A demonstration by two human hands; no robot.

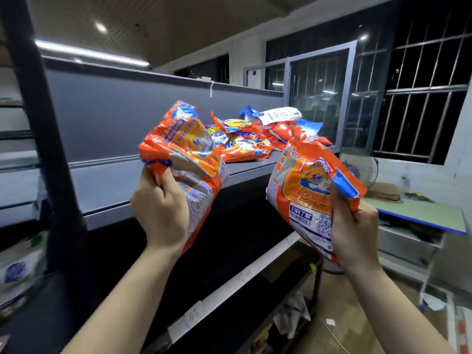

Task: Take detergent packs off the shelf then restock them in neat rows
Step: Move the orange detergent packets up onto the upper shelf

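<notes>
shelf (pixel 109 182): mostly bare, no neat rows yet | loose heap of packs (pixel 245 141) lies far right on it | left hand (pixel 161 213) grasps one orange pack (pixel 189 159) near the shelf edge | right hand (pixel 355 231) grasps another pack (pixel 306 185) off the shelf | stage: judged early to middle, rows not begun

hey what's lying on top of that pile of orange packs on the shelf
A white and blue pack lies across the pile of orange packs at the back. Whatever is beneath the pile on the shelf is covered.
</notes>
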